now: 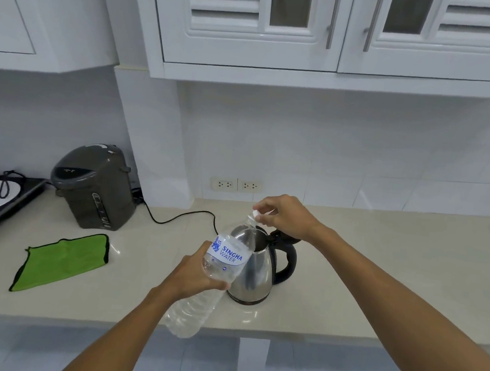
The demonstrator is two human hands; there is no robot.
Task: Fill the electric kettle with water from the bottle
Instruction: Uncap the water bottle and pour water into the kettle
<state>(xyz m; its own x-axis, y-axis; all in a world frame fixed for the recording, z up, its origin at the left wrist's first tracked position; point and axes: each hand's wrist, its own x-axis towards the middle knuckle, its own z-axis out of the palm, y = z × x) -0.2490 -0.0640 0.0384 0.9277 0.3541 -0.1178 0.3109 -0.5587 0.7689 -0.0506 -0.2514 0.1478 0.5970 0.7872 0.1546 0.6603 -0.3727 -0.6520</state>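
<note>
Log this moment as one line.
left hand: holds bottle | right hand: on cap | kettle: open, unfilled

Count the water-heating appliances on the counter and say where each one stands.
2. The steel electric kettle stands mid-counter, just behind the tilted water bottle. The grey hot-water pot stands at the back left by the wall, behind the green cloth. None seems hidden.

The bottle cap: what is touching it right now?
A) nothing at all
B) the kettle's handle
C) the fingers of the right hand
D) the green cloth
C: the right hand pinches the white cap on the bottle, which the left hand holds.
</note>
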